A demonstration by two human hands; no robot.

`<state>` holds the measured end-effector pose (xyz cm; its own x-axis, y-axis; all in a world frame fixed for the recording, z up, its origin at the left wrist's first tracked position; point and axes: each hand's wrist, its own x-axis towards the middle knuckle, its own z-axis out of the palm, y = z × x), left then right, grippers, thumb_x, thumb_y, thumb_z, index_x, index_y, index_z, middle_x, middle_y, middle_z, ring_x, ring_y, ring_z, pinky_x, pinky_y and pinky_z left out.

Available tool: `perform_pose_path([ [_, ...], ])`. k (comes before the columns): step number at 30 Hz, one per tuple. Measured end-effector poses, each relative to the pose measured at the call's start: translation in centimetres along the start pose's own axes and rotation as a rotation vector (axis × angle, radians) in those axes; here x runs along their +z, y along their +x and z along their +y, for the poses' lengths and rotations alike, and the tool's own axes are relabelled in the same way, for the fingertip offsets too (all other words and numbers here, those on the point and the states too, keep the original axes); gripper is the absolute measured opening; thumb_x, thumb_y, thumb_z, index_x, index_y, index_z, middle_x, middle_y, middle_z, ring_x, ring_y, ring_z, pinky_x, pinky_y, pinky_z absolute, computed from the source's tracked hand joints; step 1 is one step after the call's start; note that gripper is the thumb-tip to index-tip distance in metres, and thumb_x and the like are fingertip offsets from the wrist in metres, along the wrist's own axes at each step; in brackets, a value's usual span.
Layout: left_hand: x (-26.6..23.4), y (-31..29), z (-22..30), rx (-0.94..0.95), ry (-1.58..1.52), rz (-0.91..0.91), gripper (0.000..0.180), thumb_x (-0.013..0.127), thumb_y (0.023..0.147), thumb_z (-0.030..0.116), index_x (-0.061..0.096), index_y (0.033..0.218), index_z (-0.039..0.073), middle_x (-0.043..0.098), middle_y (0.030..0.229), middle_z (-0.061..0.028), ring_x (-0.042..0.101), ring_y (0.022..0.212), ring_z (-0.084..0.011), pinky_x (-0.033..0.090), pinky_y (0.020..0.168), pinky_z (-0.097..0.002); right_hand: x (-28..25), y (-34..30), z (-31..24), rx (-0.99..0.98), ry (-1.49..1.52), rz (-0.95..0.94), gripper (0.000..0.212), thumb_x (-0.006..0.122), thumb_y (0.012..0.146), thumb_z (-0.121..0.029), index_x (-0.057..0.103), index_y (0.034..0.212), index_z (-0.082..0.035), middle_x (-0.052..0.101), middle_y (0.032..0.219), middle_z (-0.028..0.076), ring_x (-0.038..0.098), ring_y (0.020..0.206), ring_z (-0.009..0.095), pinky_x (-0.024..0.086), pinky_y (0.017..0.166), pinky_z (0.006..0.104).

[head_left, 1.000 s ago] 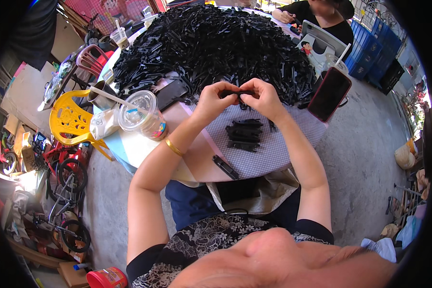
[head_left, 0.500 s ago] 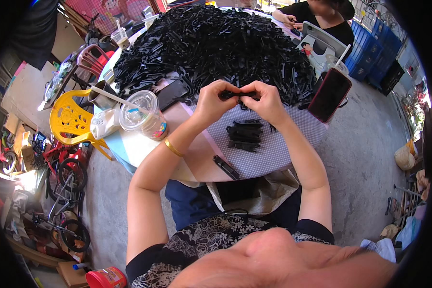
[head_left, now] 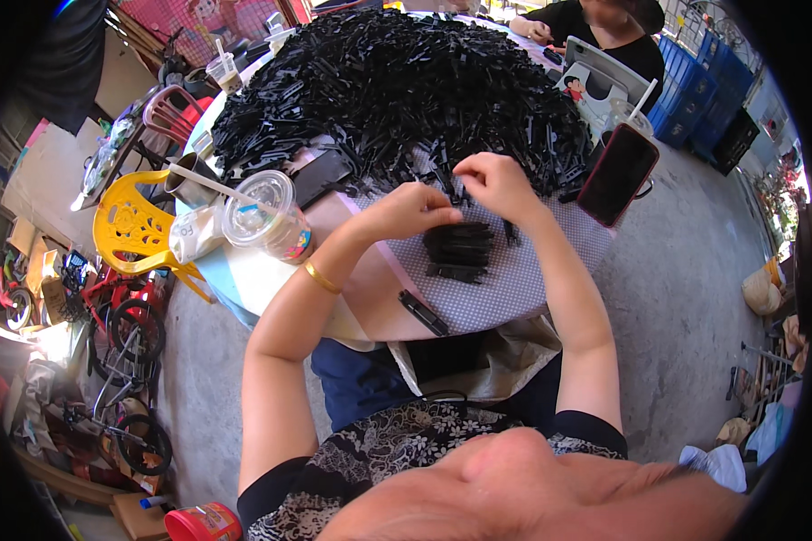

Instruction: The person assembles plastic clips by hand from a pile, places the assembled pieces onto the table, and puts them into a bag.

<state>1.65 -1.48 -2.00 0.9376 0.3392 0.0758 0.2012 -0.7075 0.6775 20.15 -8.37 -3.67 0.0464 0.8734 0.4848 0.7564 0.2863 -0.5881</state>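
Note:
A large heap of slim black plastic pieces (head_left: 406, 90) covers most of the round table. In front of it lies a small, neat stack of similar black pieces (head_left: 460, 252) on a dotted cloth. My left hand (head_left: 410, 212) is at the far edge of this stack, thumb and fingers drawn together; whatever sits between them is hidden. My right hand (head_left: 501, 185) hovers at the near edge of the heap with bent fingers pinched, and I cannot make out anything in them. A separate black piece (head_left: 423, 313) rests near the table's front edge.
A lidded plastic cup (head_left: 266, 216) and a dark phone (head_left: 323, 178) are on the left. Another phone (head_left: 618, 176) stands upright at right, near a tablet (head_left: 609, 72). Across the table sits another person (head_left: 618, 41). A yellow chair (head_left: 133, 221) stands at left.
My hands, which met over a black piece at the heap's edge, have separated. The left came down toward the small stack; the right shifted slightly right and stayed near the heap.

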Motion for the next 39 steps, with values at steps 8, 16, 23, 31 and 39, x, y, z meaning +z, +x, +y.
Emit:
perform_pose_path([
  [8, -0.3, 2.0, -3.7, 0.005, 0.579, 0.625, 0.017, 0.062, 0.076, 0.016, 0.066, 0.09, 0.006, 0.059, 0.096, -0.0117, 0.05, 0.094, -0.0299, 0.044, 0.081, -0.037, 1.2, 0.0, -2.0, 0.038, -0.27, -0.136, 0.026, 0.066, 0.074, -0.031, 0.066, 0.086, -0.008, 0.063, 0.083, 0.009, 0.062, 0.078, 0.026, 0.05, 0.069, 0.0364],
  [16, -0.4, 2.0, -2.8, -0.39, 0.806, 0.605, 0.036, 0.071, 0.069, 0.036, 0.059, 0.079, 0.004, 0.056, 0.091, -0.0114, 0.051, 0.093, -0.0289, 0.045, 0.077, -0.0413, 3.0, 0.5, -0.7, 0.077, -0.388, 0.003, 0.026, 0.069, 0.069, -0.032, 0.067, 0.078, -0.007, 0.062, 0.08, 0.007, 0.06, 0.08, 0.025, 0.05, 0.068, 0.0362],
  [23, -0.4, 2.2, -3.5, -0.456, 0.865, 0.532, 0.03, 0.069, 0.068, 0.029, 0.064, 0.083, 0.004, 0.053, 0.098, -0.0129, 0.046, 0.1, -0.0297, 0.042, 0.077, -0.041, 3.3, 0.7, -0.5, -0.114, -0.421, 0.03, 0.016, 0.067, 0.069, -0.023, 0.065, 0.071, -0.008, 0.062, 0.081, 0.003, 0.055, 0.087, 0.023, 0.048, 0.072, 0.0347],
  [31, -0.1, 2.3, -4.0, -0.203, 0.768, 0.647, 0.02, 0.069, 0.068, 0.022, 0.068, 0.085, 0.011, 0.055, 0.093, -0.0078, 0.045, 0.098, -0.0258, 0.039, 0.077, -0.0403, 1.8, 1.3, -0.1, -0.076, -0.132, 0.303, 0.012, 0.068, 0.069, -0.011, 0.062, 0.075, -0.004, 0.062, 0.081, 0.007, 0.058, 0.071, 0.023, 0.048, 0.066, 0.0336],
  [39, -0.9, 2.8, -0.9, -0.171, -0.114, 0.907, 0.018, 0.061, 0.076, 0.008, 0.055, 0.091, -0.001, 0.058, 0.08, -0.0115, 0.059, 0.074, -0.0226, 0.047, 0.069, -0.0335, 1.3, 1.4, 1.6, 0.124, 0.337, 0.251, 0.018, 0.067, 0.074, -0.007, 0.059, 0.088, 0.001, 0.062, 0.073, 0.004, 0.058, 0.06, 0.009, 0.048, 0.057, 0.0232],
])
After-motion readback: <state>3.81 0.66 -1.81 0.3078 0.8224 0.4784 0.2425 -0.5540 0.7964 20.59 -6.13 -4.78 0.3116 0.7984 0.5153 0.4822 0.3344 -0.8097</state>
